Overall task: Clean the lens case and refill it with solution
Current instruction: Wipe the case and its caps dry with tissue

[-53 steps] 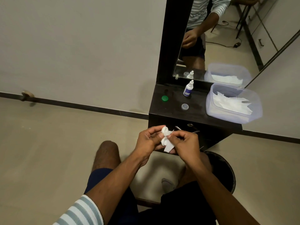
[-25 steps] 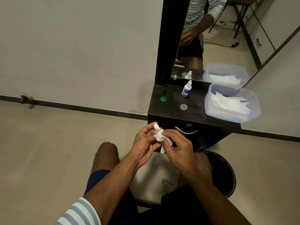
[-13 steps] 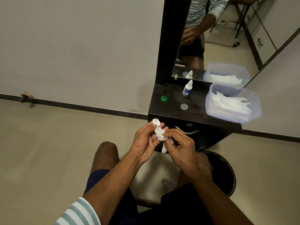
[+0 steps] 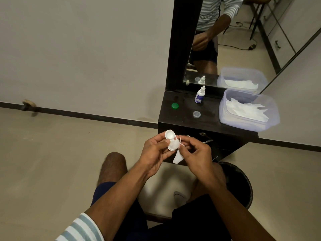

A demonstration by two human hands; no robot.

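Two hands meet in open air in front of a dark cabinet [image 4: 184,117], just short of its front edge and above the person's knees. The left hand [image 4: 154,153] grips a white lens case [image 4: 171,140] between curled thumb and fingers, so that the case stands tilted: one open round well rises clear of the fingertips, the other lies lower against the palm side. The right hand [image 4: 196,153] pinches a white tissue [image 4: 177,153] with curled fingers and presses it into the lower well; a loose corner of the tissue hangs beneath both hands. Floor lies open to the left of the knees as far as the dark skirting line at the wall. To the right, a round black bin [image 4: 241,181] stands near the right forearm, close against the cabinet's lower corner. On the cabinet top, well apart from the hands, lie a green cap [image 4: 175,106] near the left edge and a clear cap [image 4: 196,114] nearer the middle. A small solution bottle [image 4: 199,95] stands upright at the back, just before the mirror [image 4: 225,40]. A translucent tub [image 4: 271,108] holding white tissues fills the right end, its front wall reaching the cabinet's front edge.
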